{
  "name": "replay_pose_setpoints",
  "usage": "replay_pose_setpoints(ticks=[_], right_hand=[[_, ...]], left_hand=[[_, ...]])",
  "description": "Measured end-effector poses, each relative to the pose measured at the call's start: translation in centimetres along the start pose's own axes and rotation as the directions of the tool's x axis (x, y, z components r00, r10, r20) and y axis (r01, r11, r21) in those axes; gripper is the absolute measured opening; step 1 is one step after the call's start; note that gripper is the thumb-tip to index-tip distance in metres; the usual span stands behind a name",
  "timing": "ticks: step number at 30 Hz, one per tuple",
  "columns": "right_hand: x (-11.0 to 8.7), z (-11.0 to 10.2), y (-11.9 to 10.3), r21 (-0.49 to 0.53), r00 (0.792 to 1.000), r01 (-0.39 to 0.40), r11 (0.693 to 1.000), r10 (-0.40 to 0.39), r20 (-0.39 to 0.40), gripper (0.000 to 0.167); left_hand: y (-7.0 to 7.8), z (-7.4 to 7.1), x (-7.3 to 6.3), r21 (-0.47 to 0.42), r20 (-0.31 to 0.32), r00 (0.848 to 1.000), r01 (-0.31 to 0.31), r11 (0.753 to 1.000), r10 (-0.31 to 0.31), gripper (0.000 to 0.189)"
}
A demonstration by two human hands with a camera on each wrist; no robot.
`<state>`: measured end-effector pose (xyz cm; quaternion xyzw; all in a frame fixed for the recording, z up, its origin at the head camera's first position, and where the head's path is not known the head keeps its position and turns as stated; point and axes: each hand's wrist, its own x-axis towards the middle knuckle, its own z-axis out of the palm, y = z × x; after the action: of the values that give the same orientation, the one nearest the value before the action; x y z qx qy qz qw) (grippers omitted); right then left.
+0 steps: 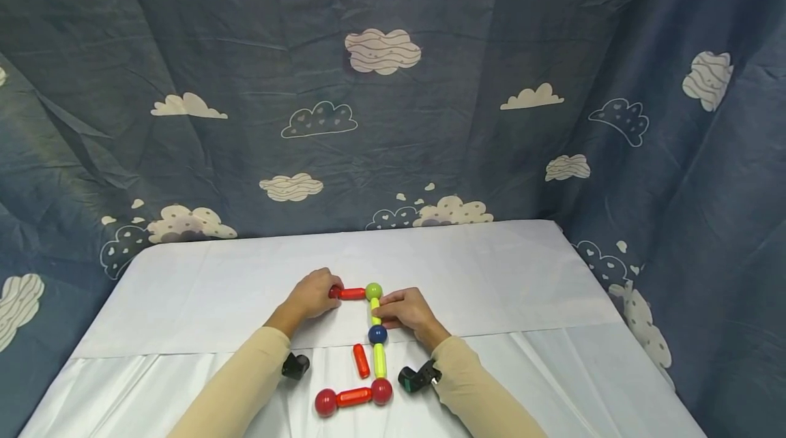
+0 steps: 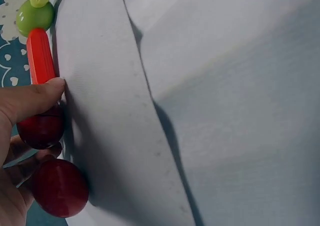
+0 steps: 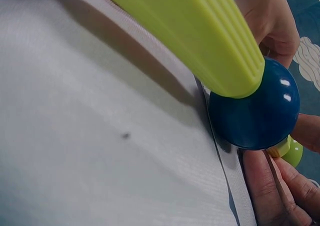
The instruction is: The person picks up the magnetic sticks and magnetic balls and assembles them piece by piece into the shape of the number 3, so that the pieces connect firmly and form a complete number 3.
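My left hand (image 1: pixel 312 295) grips a dark red ball (image 2: pixel 42 128), its thumb against the joint with a red rod (image 1: pixel 353 294). Beside its lower fingers lies a second red ball (image 2: pixel 60 188), hidden in the head view. The red rod's other end meets a green ball (image 1: pixel 373 290). From there a yellow rod (image 1: pixel 375 303) runs to a blue ball (image 1: pixel 377 334); my right hand (image 1: pixel 413 310) pinches this rod. Another yellow rod (image 1: pixel 380 360) joins the blue ball to a red ball (image 1: pixel 381 391), which a red rod (image 1: pixel 354 397) links to one more red ball (image 1: pixel 325 402).
A loose red rod (image 1: pixel 361 361) lies left of the lower yellow rod. White cloth (image 1: pixel 491 274) with a crosswise fold covers the table. A blue curtain with cloud prints (image 1: pixel 430 117) hangs behind and at the sides. Each wrist bears a small black camera (image 1: pixel 419 376).
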<state>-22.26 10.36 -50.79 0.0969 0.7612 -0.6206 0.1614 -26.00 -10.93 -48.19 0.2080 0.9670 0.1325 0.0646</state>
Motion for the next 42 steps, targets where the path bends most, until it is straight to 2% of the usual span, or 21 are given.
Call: replay_pose_setpoints(ticks=[12, 22, 36, 42], right_hand=[[0.0, 0.1, 0.2, 0.023, 1.000, 0.006, 1.000, -0.006, 0.011, 0.027], [0.0, 0.1, 0.2, 0.023, 1.000, 0.017, 1.000, -0.017, 0.016, 0.026], [-0.1, 0.0, 0.1, 0.034, 0.999, 0.036, 0.999, -0.037, 0.019, 0.025], [-0.1, 0.0, 0.0, 0.024, 0.999, 0.036, 0.999, -0.036, 0.014, 0.025]], left_hand=[[0.3, 0.4, 0.1, -0.055, -0.008, 0.999, 0.038, 0.998, -0.038, 0.019], [-0.2, -0.3, -0.1, -0.145, 0.005, 0.998, 0.067, 0.987, -0.068, 0.038], [-0.3, -0.5, -0.2, -0.143, -0.023, 0.998, 0.051, 0.988, -0.055, 0.029], [-0.4, -0.4, -0.1, -0.150, -0.014, 0.999, 0.048, 0.988, -0.051, 0.035]])
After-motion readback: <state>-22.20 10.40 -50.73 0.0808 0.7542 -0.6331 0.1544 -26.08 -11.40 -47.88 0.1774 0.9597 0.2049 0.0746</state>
